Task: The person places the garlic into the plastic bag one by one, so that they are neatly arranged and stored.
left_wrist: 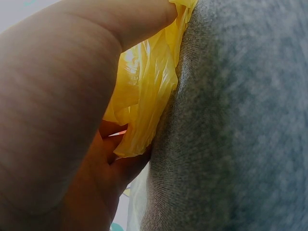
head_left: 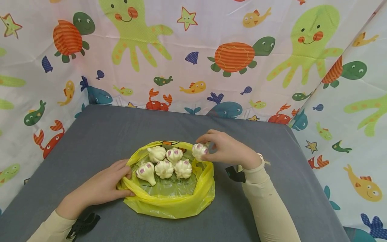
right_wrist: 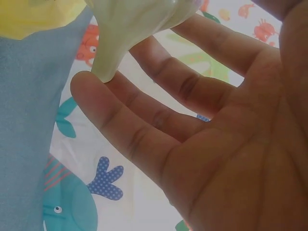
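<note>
A yellow plastic bag (head_left: 171,205) lies with its mouth wide and its rim rolled outward. Inside it, several white garlic bulbs with purple marks, among them a long-necked one (head_left: 146,173), sit in two rough rows. My left hand (head_left: 101,185) grips the bag's left rim, fingers at the far side and thumb nearer; the left wrist view shows crumpled yellow plastic (left_wrist: 144,91) between them. Over the bag's right rim, my right hand (head_left: 228,148) pinches another garlic bulb (head_left: 199,151) between thumb and fingers. Its pale neck (right_wrist: 109,53) points toward the fingers in the right wrist view.
A dark grey cloth-covered table (head_left: 127,124) lies under the bag. A white curtain (head_left: 193,43) printed with sea animals walls off the back and both sides. Dark straps (head_left: 235,174) are on both wrists.
</note>
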Action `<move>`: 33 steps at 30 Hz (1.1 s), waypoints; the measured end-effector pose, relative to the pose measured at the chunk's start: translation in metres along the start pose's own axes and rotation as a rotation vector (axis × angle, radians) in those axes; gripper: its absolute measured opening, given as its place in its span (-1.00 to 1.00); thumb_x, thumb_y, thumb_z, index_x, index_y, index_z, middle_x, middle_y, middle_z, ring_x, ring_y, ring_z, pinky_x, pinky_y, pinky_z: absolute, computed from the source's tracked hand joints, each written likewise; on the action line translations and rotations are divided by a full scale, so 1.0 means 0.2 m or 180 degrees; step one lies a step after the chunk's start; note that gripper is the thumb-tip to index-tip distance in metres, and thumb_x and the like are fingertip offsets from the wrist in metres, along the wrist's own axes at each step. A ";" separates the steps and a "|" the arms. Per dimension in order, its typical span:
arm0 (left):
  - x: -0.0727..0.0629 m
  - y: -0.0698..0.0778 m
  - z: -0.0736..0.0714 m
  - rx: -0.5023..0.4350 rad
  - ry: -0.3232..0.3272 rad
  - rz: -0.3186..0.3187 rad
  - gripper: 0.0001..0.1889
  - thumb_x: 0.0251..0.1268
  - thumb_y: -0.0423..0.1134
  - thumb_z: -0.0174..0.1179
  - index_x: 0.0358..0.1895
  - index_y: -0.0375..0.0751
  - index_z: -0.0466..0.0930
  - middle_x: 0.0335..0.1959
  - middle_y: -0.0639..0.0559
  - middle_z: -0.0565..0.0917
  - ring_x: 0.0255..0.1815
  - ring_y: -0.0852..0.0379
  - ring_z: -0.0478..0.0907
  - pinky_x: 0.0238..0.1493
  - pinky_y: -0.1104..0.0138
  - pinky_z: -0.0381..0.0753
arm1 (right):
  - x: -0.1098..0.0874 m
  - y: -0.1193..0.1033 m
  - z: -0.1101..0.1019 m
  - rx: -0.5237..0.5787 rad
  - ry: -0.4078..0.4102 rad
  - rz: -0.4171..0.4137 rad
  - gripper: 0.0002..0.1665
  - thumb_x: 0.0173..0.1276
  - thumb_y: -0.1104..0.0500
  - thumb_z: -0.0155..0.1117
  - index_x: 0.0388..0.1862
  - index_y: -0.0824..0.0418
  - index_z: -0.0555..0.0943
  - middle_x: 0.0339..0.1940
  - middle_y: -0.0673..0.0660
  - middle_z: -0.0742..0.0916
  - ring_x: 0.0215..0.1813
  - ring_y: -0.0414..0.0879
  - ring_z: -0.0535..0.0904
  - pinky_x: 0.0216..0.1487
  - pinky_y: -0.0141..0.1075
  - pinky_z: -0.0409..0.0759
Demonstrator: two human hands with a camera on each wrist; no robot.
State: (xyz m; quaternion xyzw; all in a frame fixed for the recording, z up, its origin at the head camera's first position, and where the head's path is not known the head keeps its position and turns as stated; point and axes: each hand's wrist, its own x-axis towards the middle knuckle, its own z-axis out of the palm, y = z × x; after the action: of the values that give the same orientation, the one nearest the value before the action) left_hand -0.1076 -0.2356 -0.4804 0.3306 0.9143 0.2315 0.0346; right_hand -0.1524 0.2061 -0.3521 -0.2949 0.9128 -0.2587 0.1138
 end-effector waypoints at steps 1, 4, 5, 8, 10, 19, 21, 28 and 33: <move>0.00 0.00 0.00 0.0000 0.0002 0.0001 -0.48 0.18 0.29 0.61 -0.18 0.25 0.40 0.34 0.09 0.51 0.27 0.10 0.42 -0.06 0.25 0.44 | 0.00 0.00 0.00 -0.0011 0.0000 0.0000 -0.46 0.39 0.02 0.62 0.33 0.00 0.72 0.14 -0.02 0.67 0.12 -0.08 0.61 0.19 0.00 0.73; 0.00 0.01 0.00 0.0001 0.0001 -0.0001 -0.48 0.17 0.27 0.62 -0.18 0.25 0.40 0.35 0.07 0.51 0.25 0.10 0.42 -0.06 0.25 0.44 | 0.01 0.00 0.01 0.0008 0.0000 -0.0023 -0.46 0.40 0.02 0.62 0.33 0.00 0.72 0.14 -0.03 0.67 0.11 -0.08 0.61 0.20 0.02 0.73; 0.00 0.01 -0.01 0.0000 -0.0003 -0.0004 -0.48 0.17 0.26 0.62 -0.18 0.25 0.40 0.35 0.07 0.51 0.23 0.10 0.41 -0.06 0.25 0.44 | 0.01 0.01 0.02 0.0011 0.0000 -0.0031 -0.46 0.40 0.01 0.61 0.33 -0.01 0.72 0.14 -0.04 0.67 0.11 -0.09 0.61 0.20 0.01 0.73; 0.00 0.00 0.00 0.0008 -0.0017 -0.0018 -0.48 0.19 0.29 0.60 -0.18 0.25 0.40 0.35 0.07 0.51 0.20 0.11 0.41 -0.07 0.26 0.44 | 0.02 0.00 0.02 0.0024 -0.0001 -0.0050 -0.45 0.42 0.00 0.60 0.35 -0.02 0.71 0.15 -0.06 0.66 0.12 -0.06 0.62 0.20 -0.05 0.72; 0.00 0.00 0.00 0.0018 -0.0020 -0.0021 -0.48 0.19 0.32 0.59 -0.18 0.25 0.40 0.36 0.07 0.50 0.22 0.11 0.41 -0.07 0.25 0.44 | 0.02 0.00 0.03 0.0020 0.0002 -0.0058 -0.45 0.42 -0.01 0.59 0.36 -0.02 0.70 0.15 -0.08 0.66 0.12 -0.08 0.62 0.19 -0.09 0.72; 0.00 -0.01 0.01 0.0024 -0.0030 -0.0034 -0.48 0.21 0.36 0.55 -0.17 0.25 0.40 0.38 0.08 0.50 0.21 0.12 0.41 -0.08 0.26 0.44 | 0.04 -0.02 0.07 0.0104 -0.0058 -0.0140 -0.41 0.43 -0.02 0.60 0.38 0.02 0.68 0.19 -0.07 0.66 0.15 -0.10 0.60 0.21 0.05 0.73; 0.00 -0.01 0.01 0.0019 -0.0030 -0.0034 -0.48 0.21 0.34 0.56 -0.17 0.25 0.40 0.38 0.08 0.50 0.19 0.12 0.40 -0.08 0.26 0.44 | 0.04 -0.02 0.07 0.0120 -0.0081 -0.0122 -0.40 0.43 -0.03 0.60 0.40 0.01 0.67 0.20 -0.06 0.66 0.16 -0.05 0.61 0.21 0.06 0.72; 0.00 0.00 0.00 -0.0002 -0.0038 -0.0030 -0.49 0.20 0.31 0.58 -0.17 0.25 0.41 0.38 0.07 0.50 0.19 0.12 0.40 -0.08 0.26 0.44 | 0.06 -0.03 0.10 0.0025 -0.0166 -0.0162 -0.43 0.45 -0.05 0.57 0.40 -0.07 0.67 0.18 -0.09 0.65 0.08 0.04 0.62 0.08 -0.08 0.70; 0.00 0.00 0.00 -0.0014 -0.0020 -0.0019 -0.48 0.20 0.32 0.58 -0.18 0.24 0.40 0.35 0.08 0.50 0.16 0.13 0.39 -0.10 0.26 0.43 | 0.07 -0.04 0.12 0.0010 -0.0174 -0.0265 -0.43 0.45 -0.02 0.58 0.39 -0.02 0.68 0.15 -0.09 0.65 0.10 0.00 0.61 0.10 -0.11 0.69</move>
State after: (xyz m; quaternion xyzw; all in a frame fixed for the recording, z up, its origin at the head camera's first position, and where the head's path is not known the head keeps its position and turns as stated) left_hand -0.1071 -0.2352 -0.4798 0.3285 0.9147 0.2323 0.0388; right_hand -0.1511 0.1824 -0.3695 -0.3395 0.8958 -0.2565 0.1283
